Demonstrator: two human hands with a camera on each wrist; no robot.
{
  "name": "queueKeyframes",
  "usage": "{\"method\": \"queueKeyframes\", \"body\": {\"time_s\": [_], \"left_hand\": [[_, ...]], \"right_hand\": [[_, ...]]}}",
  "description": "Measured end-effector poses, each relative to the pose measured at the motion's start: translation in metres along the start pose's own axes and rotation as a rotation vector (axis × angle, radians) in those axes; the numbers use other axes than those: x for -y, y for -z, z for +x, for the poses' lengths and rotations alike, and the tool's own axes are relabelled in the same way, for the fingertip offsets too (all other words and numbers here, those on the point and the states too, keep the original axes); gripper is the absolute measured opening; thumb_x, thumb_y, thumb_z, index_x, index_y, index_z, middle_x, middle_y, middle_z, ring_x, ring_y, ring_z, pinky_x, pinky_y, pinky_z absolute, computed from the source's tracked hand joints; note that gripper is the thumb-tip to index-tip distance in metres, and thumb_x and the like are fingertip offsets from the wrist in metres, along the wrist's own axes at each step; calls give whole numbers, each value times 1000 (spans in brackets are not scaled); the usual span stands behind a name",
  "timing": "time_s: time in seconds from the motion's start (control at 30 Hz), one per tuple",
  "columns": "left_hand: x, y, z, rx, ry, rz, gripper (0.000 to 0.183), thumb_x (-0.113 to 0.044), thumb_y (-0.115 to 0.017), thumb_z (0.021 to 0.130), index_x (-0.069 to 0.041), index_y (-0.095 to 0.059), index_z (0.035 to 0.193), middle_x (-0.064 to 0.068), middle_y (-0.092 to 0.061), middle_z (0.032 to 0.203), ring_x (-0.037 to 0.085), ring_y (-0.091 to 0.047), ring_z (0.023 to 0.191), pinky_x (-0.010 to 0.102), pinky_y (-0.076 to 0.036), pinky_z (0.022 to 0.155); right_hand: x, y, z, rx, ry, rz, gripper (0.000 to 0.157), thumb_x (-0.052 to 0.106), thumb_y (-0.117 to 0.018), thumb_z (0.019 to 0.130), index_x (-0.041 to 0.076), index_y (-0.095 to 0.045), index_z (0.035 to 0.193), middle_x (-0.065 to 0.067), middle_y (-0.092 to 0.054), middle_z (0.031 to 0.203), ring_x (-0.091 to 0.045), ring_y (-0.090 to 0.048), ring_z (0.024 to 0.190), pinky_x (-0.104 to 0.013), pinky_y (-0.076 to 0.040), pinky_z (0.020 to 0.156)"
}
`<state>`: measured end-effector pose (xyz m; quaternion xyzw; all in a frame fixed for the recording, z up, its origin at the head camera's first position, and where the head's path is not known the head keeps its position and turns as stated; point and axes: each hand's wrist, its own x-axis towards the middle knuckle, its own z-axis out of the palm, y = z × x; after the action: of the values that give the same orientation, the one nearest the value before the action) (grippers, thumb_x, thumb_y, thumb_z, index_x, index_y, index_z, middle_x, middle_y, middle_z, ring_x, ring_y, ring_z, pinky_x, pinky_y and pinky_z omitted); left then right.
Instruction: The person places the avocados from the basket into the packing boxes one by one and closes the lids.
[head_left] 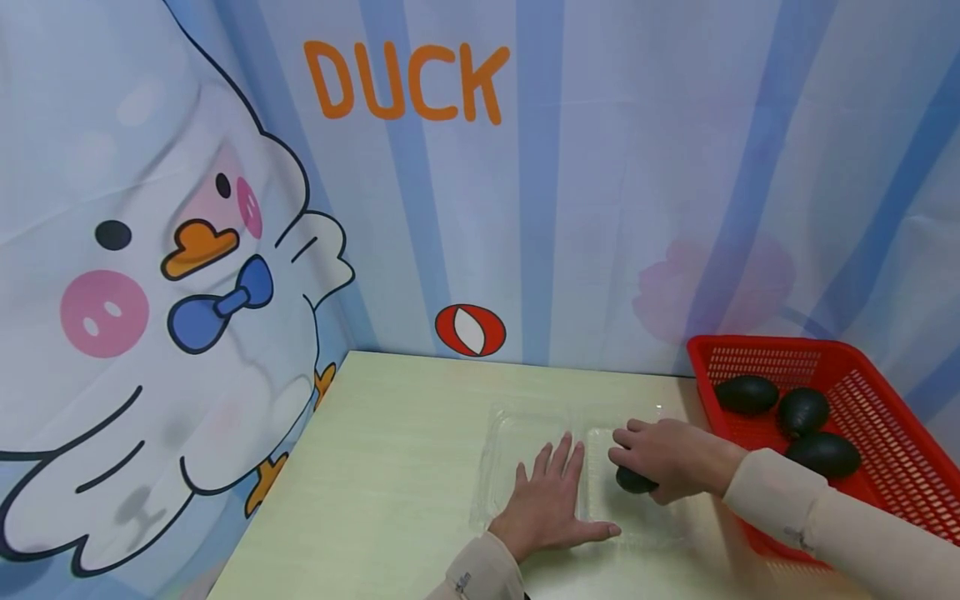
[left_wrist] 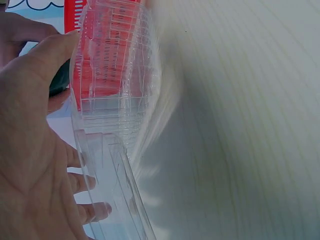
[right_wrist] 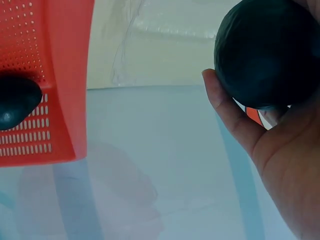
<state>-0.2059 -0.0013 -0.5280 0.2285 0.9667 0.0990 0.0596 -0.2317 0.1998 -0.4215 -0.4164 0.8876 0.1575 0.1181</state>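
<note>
My right hand [head_left: 671, 458] grips a dark green avocado [head_left: 636, 482] above the right half of a clear plastic clamshell box [head_left: 600, 500], which lies unfolded on the table. The right wrist view shows this avocado [right_wrist: 265, 55] large and round, with a finger and the palm around it. Fingers spread, my left hand [head_left: 543, 508] rests on the box's left half and middle, thumb pointing right. In the left wrist view its thumb touches the edge of the clear box [left_wrist: 105, 107], and several fingertips show through the plastic.
At the right stands a red perforated basket [head_left: 896, 400] with three avocados [head_left: 804, 412] visible in it; my right forearm crosses its near side. The pale table [head_left: 360, 475] extends to the left. A printed duck curtain [head_left: 600, 167] hangs along the back and left.
</note>
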Motion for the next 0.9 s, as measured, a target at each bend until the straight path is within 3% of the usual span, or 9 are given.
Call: {"method": "queueKeyframes", "body": {"time_s": [0.4, 0.9], "left_hand": [[0, 1, -1, 0, -7, -4, 113, -91, -40, 69, -24, -11, 156, -2, -9, 162, 27, -23, 145, 64, -35, 100], [0, 2, -2, 3, -5, 19, 116, -94, -34, 67, -25, -9, 156, -3, -9, 162, 25, -22, 145, 62, -35, 101]], "right_hand": [[8, -10, 6, 72, 39, 16, 58, 32, -87, 66, 28, -59, 117, 4, -58, 115, -16, -53, 101, -39, -55, 82], [19, -21, 8, 51, 102, -105, 52, 23, -90, 61, 31, -60, 103, 10, -55, 99, -10, -48, 87, -34, -53, 70]]}}
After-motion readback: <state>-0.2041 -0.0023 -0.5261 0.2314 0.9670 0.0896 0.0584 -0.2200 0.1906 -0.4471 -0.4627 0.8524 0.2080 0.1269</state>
